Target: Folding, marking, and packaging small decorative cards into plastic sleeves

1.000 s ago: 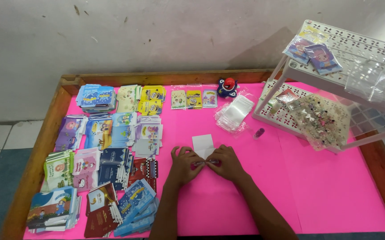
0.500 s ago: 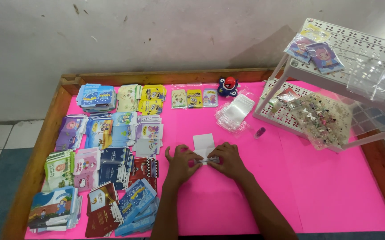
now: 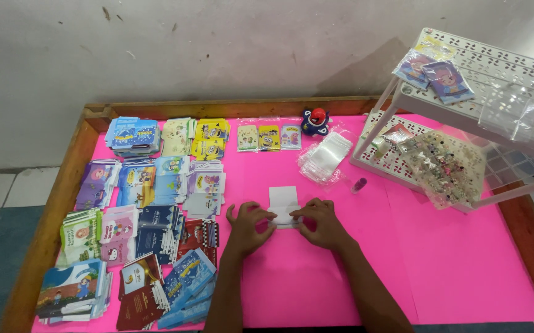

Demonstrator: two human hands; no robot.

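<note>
Pink desk [image 3: 464, 265]: we pinch a white card [image 3: 283, 206] between left hand [image 3: 248, 227] and right hand [image 3: 321, 223]; uneven pressure could skew the fold.

The bare pink table surface [image 3: 464, 259] to the right of the right hand [image 3: 318, 223] lies open down to the near edge, and so does the strip between the forearms. To the left, stacks of colourful printed small envelopes [image 3: 156, 209] crowd the table from the far rim to the near edge, close beside the left hand [image 3: 248, 226]. Beyond the hands, a pile of clear plastic sleeves [image 3: 325, 157] and a small purple bottle [image 3: 359, 184] stand near. The white perforated plastic rack [image 3: 464, 117] blocks the far right corner.
</note>
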